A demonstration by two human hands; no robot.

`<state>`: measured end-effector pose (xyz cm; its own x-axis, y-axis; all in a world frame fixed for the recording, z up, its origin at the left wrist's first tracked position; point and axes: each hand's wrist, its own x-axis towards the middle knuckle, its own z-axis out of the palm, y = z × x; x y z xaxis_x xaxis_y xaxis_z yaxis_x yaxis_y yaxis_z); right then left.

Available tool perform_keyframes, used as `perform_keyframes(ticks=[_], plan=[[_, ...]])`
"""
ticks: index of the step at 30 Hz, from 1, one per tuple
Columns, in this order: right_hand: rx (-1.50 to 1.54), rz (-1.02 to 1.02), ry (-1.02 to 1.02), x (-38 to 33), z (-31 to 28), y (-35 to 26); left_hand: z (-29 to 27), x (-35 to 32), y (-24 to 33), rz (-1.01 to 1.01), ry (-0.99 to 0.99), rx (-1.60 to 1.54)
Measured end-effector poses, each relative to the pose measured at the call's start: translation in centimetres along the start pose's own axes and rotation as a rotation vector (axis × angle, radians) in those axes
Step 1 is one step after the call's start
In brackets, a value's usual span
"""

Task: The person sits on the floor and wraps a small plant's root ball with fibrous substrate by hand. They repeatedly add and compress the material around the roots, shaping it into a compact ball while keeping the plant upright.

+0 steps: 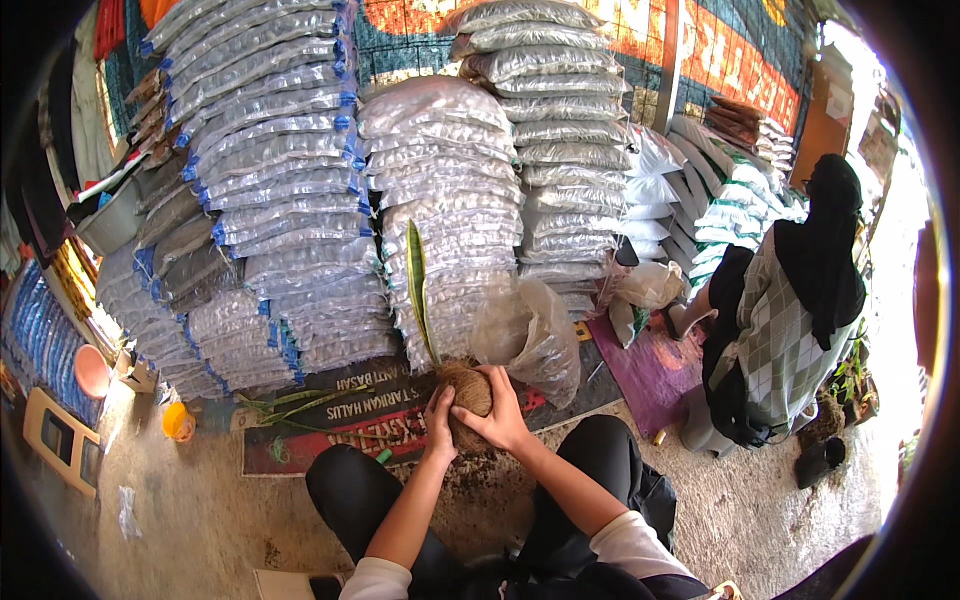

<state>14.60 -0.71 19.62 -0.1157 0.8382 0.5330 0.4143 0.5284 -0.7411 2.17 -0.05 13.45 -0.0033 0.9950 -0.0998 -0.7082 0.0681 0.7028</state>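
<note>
Between my knees, both my hands cup a round brown fibre-wrapped root ball. My left hand presses against its left side, and my right hand wraps its right side with the thumb across the front. From the top of the ball rises one upright snake plant leaf, green with yellow edges. A crumpled clear plastic bag stands just beyond my right hand. Several long loose leaves lie to the left on a dark printed sheet. Dark crumbs of soil are scattered below my hands.
Tall stacks of filled plastic sacks line the far side. At the right another person sits on a low stool, beside a purple sheet and a black pot. A beige stool and yellow container stand left.
</note>
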Motion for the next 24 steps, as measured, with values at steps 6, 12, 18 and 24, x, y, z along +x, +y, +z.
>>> perform_keyframes(ticks=[6, 12, 18, 24], plan=[[-0.271, -0.204, -0.035, 1.1, -2.5, -2.5, -0.2, -0.4, 1.9, -0.062, 0.083, 0.005], [0.001, -0.155, -0.232, 1.1, -1.4, -1.9, 1.7, -1.7, 2.6, 0.111, 0.063, 0.253], [0.236, 0.063, -0.205, 1.2, -0.6, -2.0, 1.1, -1.7, 2.1, 0.07, 0.076, 0.133], [0.023, -0.023, -0.074, 1.1, 0.3, -0.9, 0.0, -1.0, 1.5, -0.093, 0.02, 0.006]])
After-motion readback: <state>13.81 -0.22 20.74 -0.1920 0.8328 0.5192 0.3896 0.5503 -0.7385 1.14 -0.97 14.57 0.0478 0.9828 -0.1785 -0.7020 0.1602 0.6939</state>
